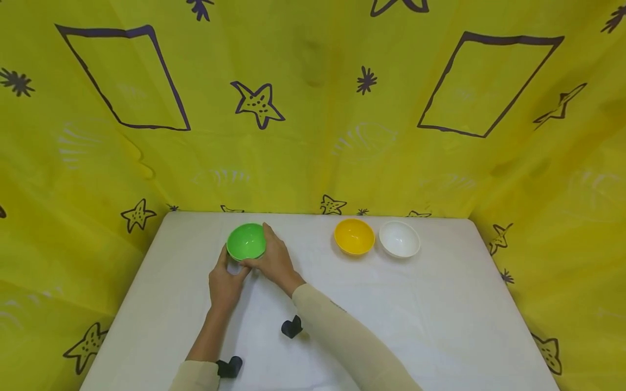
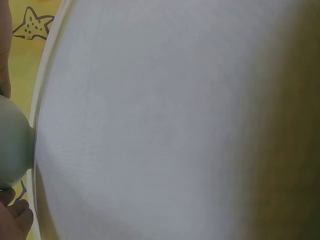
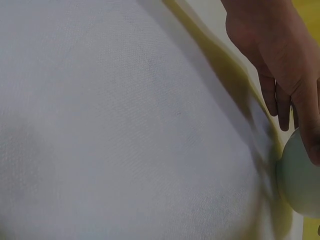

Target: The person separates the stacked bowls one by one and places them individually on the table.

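Note:
A green bowl [image 1: 246, 241] stands upright near the back left of the white table, held between both hands. My left hand [image 1: 227, 285] grips it from the left and front, thumb and fingers spread on either side. From the right, my right hand [image 1: 276, 260] holds it, with the thumb at the near rim and fingers along the right side. In the left wrist view the outside of the bowl [image 2: 12, 142] looks pale, and its foot is at the table surface. The right wrist view shows the bowl [image 3: 300, 180] partly, under the right hand's fingers.
A yellow bowl [image 1: 354, 237] and a white bowl [image 1: 399, 239] stand side by side at the back right of the table [image 1: 391, 320]. Yellow patterned curtain [image 1: 313, 157] surrounds the back and sides. Black wrist-worn pieces [image 1: 292, 327] show by both forearms.

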### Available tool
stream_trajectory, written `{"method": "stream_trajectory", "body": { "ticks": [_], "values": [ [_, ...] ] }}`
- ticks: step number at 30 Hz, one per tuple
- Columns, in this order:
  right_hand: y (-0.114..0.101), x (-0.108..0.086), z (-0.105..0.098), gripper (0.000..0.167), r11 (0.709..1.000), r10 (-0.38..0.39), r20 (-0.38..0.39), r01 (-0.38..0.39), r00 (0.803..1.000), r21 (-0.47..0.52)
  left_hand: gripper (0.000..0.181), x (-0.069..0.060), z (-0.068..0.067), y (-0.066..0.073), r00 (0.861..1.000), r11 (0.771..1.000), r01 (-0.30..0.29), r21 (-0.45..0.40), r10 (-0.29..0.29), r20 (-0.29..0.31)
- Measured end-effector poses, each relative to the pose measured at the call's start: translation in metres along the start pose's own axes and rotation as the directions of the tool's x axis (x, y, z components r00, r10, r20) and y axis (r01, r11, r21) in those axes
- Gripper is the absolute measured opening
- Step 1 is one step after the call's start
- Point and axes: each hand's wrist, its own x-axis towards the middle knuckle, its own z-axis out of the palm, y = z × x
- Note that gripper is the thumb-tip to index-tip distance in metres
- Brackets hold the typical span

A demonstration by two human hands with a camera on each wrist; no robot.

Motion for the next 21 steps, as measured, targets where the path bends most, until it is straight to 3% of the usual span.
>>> {"method": "stream_trajectory", "body": {
  "ticks": [21],
  "values": [
    [-0.0021, -0.0007, -0.0013, 0.109, 1.0, 0.01, -0.021, -0.01, 1.0, 0.011, 0.09, 0.0011, -0.0005, -0.0015, 1.0, 1.0, 0.002, -0.001, -0.002, 0.018]
  ]
}}
